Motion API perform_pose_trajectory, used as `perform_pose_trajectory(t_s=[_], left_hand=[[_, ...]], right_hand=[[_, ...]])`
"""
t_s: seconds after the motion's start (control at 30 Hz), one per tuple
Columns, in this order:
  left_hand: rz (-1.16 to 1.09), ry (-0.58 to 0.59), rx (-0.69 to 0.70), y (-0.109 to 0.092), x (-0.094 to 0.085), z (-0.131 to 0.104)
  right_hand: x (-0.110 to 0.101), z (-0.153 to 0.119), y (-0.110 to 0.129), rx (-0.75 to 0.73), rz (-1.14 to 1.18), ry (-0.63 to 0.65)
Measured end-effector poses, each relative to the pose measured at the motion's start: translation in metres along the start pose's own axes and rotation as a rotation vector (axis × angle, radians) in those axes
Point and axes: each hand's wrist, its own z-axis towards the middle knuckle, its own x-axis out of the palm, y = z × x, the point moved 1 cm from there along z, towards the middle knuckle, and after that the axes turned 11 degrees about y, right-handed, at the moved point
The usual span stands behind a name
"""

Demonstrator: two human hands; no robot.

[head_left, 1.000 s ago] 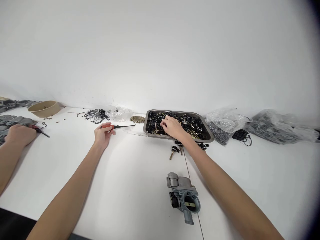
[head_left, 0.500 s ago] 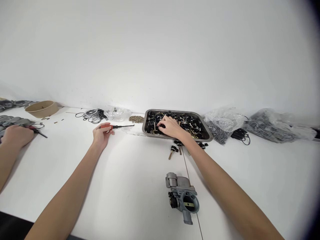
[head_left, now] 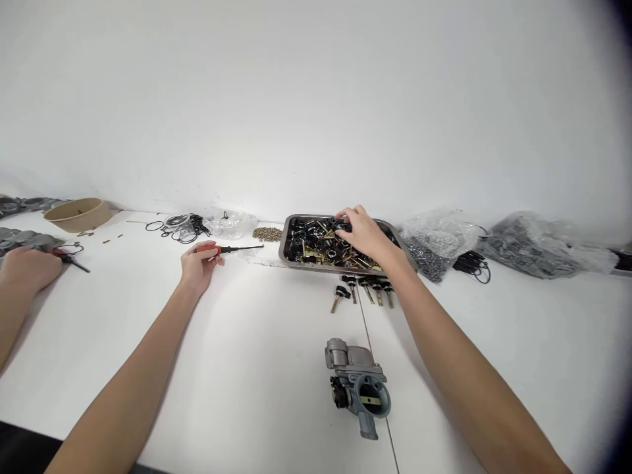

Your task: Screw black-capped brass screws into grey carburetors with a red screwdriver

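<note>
My left hand [head_left: 198, 264] is closed around the red handle of a screwdriver [head_left: 212, 249], whose dark shaft points right over the white table. Over the metal tray [head_left: 316, 267], my right hand [head_left: 359, 230] has its thumb and fingers curled down at the black and brass parts [head_left: 326, 240]. Whether anything is between its fingertips is too small to tell. Several black-headed brass pieces [head_left: 338, 297] lie in front of the tray. Nearer to me, a grey metal carburetor [head_left: 360, 382] rests on the table, touched by neither hand.
At the left edge, another person's hand [head_left: 30, 268] holds a dark tool beside grey metal parts. A tan bowl [head_left: 79, 217], black rings [head_left: 182, 227] and small brass pieces [head_left: 267, 234] line the back. Plastic bags of parts [head_left: 437, 243] lie right of the tray.
My right hand has moved right and slightly back across the tray, uncovering parts at its left and middle. My left hand keeps the screwdriver in nearly the same place.
</note>
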Motion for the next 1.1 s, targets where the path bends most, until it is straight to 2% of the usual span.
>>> perform_pose_trajectory(t_s=[0.2, 0.33, 0.7, 1.1], left_hand=[[-0.001, -0.001, -0.008, 0.000, -0.001, 0.000], [0.000, 0.001, -0.002, 0.000, -0.001, 0.001], [0.017, 0.013, 0.009, 0.000, 0.000, 0.001], [0.034, 0.016, 0.010, 0.001, 0.000, 0.002]], right_hand=[[0.032, 0.001, 0.024, -0.117, -0.082, 0.186], [0.043, 0.003, 0.032, -0.099, -0.185, 0.206], [0.047, 0.009, 0.030, -0.056, -0.260, 0.244], [0.041, 0.005, 0.028, -0.074, -0.039, 0.207]])
